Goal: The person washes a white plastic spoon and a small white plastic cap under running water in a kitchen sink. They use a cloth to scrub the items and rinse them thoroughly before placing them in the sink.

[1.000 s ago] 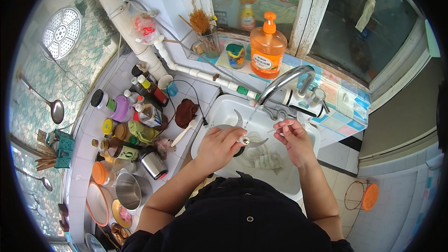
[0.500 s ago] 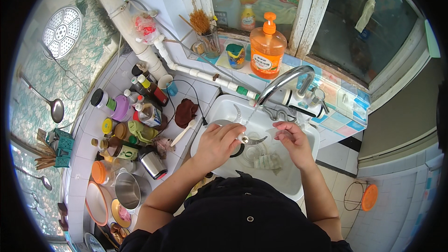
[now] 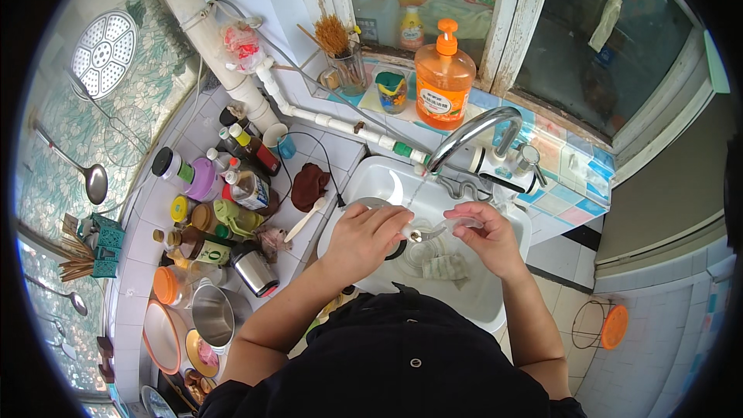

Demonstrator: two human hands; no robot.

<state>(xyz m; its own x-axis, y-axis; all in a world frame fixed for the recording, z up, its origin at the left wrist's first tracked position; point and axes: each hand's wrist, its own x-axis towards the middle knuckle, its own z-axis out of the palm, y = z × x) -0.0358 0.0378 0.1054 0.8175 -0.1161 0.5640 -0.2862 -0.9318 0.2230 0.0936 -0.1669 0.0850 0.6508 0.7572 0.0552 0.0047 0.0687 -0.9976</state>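
Observation:
Over the white sink [image 3: 503, 306], my left hand [image 3: 362, 241] is closed around a chopper blade [image 3: 413, 234], with a white shaft and a metal socket at its end. One curved metal blade shows beyond my fingers and another toward my right hand. A greyish round edge shows behind my left hand, its kind unclear. My right hand [image 3: 495, 241] pinches a small clear, cup-like plastic piece [image 3: 464, 223] close to the blade. Thin water falls from the chrome faucet [image 3: 480, 128] beyond both hands. Lower in the sink lie a pale cloth [image 3: 445, 267] and clear round plastic ware [image 3: 418, 259].
An orange soap pump bottle [image 3: 445, 85] stands on the sill behind the faucet. Left of the sink, the tiled counter holds several bottles and jars, a brown cloth [image 3: 309, 188], a white spoon [image 3: 304, 220] and a steel pot [image 3: 217, 313]. A black cord [image 3: 325, 156] runs to the sink's edge.
The blade in my left hand has turned slightly and shifted a little to the right. My right hand has moved slightly inward, and the clear piece in its fingers now shows more plainly.

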